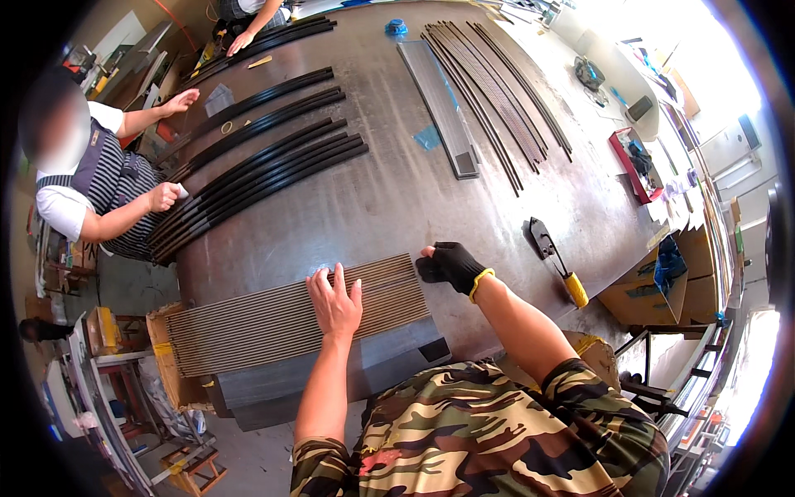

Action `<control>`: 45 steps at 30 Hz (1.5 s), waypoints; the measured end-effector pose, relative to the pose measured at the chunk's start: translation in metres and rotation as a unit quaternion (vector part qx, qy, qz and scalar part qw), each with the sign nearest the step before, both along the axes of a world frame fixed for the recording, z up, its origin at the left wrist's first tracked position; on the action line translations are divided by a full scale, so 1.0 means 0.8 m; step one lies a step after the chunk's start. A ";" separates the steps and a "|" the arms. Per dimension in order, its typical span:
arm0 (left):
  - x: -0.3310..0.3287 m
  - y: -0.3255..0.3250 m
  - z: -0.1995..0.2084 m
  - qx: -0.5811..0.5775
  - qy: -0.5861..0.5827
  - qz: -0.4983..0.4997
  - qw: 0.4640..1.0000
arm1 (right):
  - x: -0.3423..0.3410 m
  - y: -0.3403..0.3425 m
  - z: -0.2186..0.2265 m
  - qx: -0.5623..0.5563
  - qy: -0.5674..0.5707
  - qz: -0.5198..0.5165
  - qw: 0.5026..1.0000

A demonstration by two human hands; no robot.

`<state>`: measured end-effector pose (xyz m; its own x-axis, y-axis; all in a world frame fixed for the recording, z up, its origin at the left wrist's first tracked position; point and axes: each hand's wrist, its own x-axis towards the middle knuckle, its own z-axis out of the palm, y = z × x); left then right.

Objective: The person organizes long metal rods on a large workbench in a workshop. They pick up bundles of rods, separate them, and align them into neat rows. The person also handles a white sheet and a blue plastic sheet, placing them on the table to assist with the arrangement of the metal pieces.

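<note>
A flat row of thin brownish rods [240, 325] lies side by side at the table's near edge. My bare left hand [334, 300] rests on the rods with its fingers spread. Just beyond their right ends is my right hand [451, 267], in a black glove with a yellow cuff. Its fingers are curled in and a bare fingertip shows; whatever it may hold is hidden. Under the rods, a dark grey flat panel [389, 352] sticks out toward me. To the right of my gloved hand lies a black cutter-like tool [542, 240] with a yellow handle.
Bundles of black tubes [265, 176] lie at the left, beside a co-worker [108, 174] in a striped apron. Another person's hand [242, 41] is at the far left. A long grey panel [439, 108] and several thin rods [489, 99] lie farther back. A red box [636, 166] stands right.
</note>
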<state>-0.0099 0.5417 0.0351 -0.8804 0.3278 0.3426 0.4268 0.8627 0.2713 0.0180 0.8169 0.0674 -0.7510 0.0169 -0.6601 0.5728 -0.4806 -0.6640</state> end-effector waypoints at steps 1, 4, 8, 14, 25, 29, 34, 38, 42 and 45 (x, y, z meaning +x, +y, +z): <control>0.000 0.001 0.000 0.000 -0.002 -0.002 1.000 | 0.002 0.001 -0.002 0.021 0.003 0.021 1.000; 0.001 0.003 -0.002 0.000 0.012 0.001 1.000 | 0.009 0.000 -0.001 0.051 -0.002 0.039 0.998; -0.002 0.001 -0.003 0.003 0.002 -0.008 1.000 | 0.027 0.013 -0.026 0.086 0.047 0.044 0.994; 0.015 -0.011 0.019 -0.034 -0.015 -0.034 0.999 | 0.079 -0.006 0.006 0.022 -0.044 -0.013 0.999; 0.025 -0.015 0.007 -0.049 -0.033 -0.083 0.995 | 0.106 -0.019 0.001 -0.026 -0.041 -0.028 0.998; 0.025 -0.014 0.006 -0.051 -0.037 -0.081 0.995 | 0.087 -0.012 0.006 -0.017 -0.017 -0.067 0.997; 0.026 -0.013 0.007 -0.052 -0.040 -0.080 0.995 | 0.071 -0.014 0.001 -0.002 -0.021 -0.026 0.999; 0.026 -0.016 0.006 -0.052 -0.038 -0.081 0.995 | 0.064 -0.017 0.001 -0.004 -0.006 -0.018 1.000; 0.027 -0.015 0.007 -0.060 -0.052 -0.070 0.994 | 0.060 -0.018 0.006 0.009 -0.018 -0.031 0.999; 0.026 -0.014 0.007 -0.056 -0.040 -0.072 0.995 | 0.061 -0.015 -0.001 0.058 -0.023 -0.010 0.998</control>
